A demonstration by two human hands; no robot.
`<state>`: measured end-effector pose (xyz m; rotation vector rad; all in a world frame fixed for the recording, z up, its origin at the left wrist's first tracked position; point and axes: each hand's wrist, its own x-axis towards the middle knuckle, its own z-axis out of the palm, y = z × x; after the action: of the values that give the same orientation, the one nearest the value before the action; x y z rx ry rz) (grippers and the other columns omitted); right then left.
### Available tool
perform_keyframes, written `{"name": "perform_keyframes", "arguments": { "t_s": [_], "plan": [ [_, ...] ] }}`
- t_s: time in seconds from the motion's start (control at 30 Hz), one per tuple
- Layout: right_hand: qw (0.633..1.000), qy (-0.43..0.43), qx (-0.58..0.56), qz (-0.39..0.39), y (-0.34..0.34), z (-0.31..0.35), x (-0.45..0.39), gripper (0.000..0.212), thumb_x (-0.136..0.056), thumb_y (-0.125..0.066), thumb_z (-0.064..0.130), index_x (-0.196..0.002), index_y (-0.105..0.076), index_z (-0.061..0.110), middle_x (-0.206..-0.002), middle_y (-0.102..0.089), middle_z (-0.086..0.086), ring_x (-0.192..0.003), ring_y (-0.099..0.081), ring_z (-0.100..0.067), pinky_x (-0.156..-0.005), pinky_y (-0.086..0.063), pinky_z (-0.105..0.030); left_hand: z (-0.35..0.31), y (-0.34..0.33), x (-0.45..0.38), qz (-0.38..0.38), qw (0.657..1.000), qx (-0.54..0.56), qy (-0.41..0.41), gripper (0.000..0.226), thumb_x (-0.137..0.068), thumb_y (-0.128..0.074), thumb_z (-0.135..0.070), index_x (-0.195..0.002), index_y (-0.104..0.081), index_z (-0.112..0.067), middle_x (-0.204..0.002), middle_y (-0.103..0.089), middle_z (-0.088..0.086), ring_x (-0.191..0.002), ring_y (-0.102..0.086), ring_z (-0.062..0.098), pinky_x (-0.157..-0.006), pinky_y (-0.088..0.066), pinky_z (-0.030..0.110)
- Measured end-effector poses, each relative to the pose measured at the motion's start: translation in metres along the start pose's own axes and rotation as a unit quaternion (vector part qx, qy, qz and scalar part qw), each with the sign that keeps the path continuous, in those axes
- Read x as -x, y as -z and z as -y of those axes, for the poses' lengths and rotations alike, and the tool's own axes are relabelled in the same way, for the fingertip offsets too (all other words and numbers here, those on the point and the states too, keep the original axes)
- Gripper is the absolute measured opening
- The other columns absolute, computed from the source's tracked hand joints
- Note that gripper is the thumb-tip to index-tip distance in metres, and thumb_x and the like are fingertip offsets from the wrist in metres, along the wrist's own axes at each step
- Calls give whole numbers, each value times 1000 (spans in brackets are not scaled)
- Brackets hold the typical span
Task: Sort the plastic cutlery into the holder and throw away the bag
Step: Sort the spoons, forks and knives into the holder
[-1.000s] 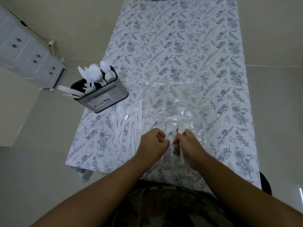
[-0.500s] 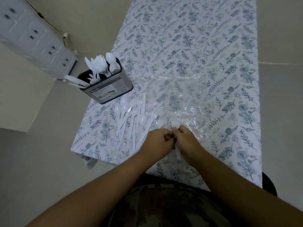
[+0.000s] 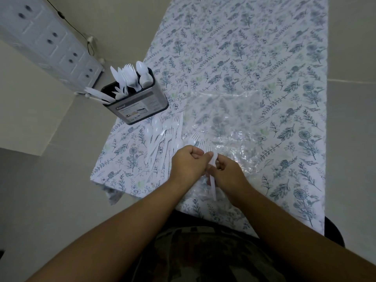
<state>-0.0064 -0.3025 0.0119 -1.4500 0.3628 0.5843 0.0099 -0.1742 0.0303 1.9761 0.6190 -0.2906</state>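
A steel cutlery holder (image 3: pixel 142 107) stands near the table's left edge with white plastic forks, spoons and knives upright in it. Loose white cutlery (image 3: pixel 162 137) lies on the cloth just in front of it. A clear plastic bag (image 3: pixel 232 123) lies flat and crinkled at mid-table. At the bag's near-left corner my right hand (image 3: pixel 227 171) grips a white plastic fork (image 3: pixel 213 186), whose handle points down toward me. My left hand (image 3: pixel 187 161) is curled beside it, fingertips pinching the same fork near its neck. More fork tines (image 3: pixel 200 142) show just above my knuckles.
The floral tablecloth (image 3: pixel 264 58) covers a long table that runs away from me. A white drawer unit (image 3: pixel 50 41) with a cable stands on the floor at far left. A dark chair edge (image 3: pixel 333 231) shows at lower right.
My hands, slightly apart a second ago, have come together over the fork at the bag's corner. My head has turned, so the holder sits further right in view.
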Motion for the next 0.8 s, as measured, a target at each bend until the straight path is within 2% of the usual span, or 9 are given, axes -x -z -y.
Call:
{"name": "perform_keyframes", "arguments": {
  "t_s": [0.07,0.13,0.2,0.27,0.33,0.47,0.57,0.7,0.8],
  "plan": [
    [1000,11,6,-9,0,0,1,18,-97,-65,10,-106,-76,21,-88,-77,-11,-77,-73,-26,-70,-63,-40,-3,-2,2,-5,999,-36,-27,27,-79,-80,-41,-89,-67,-20,-79,-71,-1,-72,-72,12,-68,-63,33],
    [1000,14,4,-17,1,0,0,16,-96,-67,10,-103,-77,20,-87,-75,-16,-73,-71,-24,-68,-62,-39,-3,-2,3,-5,997,-61,-42,26,-79,-80,-41,-91,-67,-22,-79,-70,-3,-72,-71,9,-67,-61,28],
    [1000,7,-6,-13,0,-1,-1,19,-95,-67,8,-108,-77,18,-90,-74,-20,-74,-70,-24,-71,-64,-40,-1,0,2,0,998,-47,-31,19,-81,-78,-34,-92,-68,-22,-76,-72,-2,-71,-72,11,-71,-62,31],
    [1000,-6,-25,-4,-4,-3,-1,20,-98,-64,9,-113,-75,17,-92,-73,-21,-77,-69,-25,-77,-65,-44,1,5,0,10,1000,2,1,8,-84,-73,-21,-92,-70,-21,-76,-74,4,-72,-75,17,-76,-63,38],
    [998,-20,-54,1,-8,-4,-1,19,-100,-60,10,-112,-74,15,-94,-71,-23,-77,-68,-24,-80,-64,-46,3,9,-3,33,997,69,34,10,-88,-68,-11,-96,-70,-16,-78,-74,11,-72,-75,21,-77,-63,41],
    [998,-17,-55,-25,-14,0,-2,16,-102,-57,10,-111,-71,10,-98,-72,-24,-78,-70,-23,-76,-65,-44,3,15,-1,61,985,157,43,13,-93,-65,-6,-104,-68,-12,-80,-69,10,-67,-69,13,-69,-61,29],
    [997,-3,-54,-62,-15,7,-5,15,-104,-56,14,-102,-68,7,-89,-69,-19,-73,-71,-22,-73,-65,-44,5,19,-7,29,992,127,-4,12,-93,-65,-12,-101,-69,-21,-86,-73,5,-76,-72,16,-75,-63,34],
    [995,12,-12,-99,-26,14,-4,24,-106,-50,15,-89,-64,23,-91,-69,-12,-81,-70,-21,-71,-64,-35,4,30,-25,-20,997,53,-55,14,-87,-64,-21,-93,-68,-33,-85,-73,-3,-77,-72,17,-76,-63,40],
    [995,13,20,-94,-42,15,-4,24,-106,-45,16,-110,-68,23,-102,-73,-10,-91,-71,-24,-79,-63,-38,2,35,-31,-6,995,6,-99,16,-85,-69,-21,-100,-73,-23,-83,-73,-7,-77,-71,8,-78,-62,34]
  ]
}}
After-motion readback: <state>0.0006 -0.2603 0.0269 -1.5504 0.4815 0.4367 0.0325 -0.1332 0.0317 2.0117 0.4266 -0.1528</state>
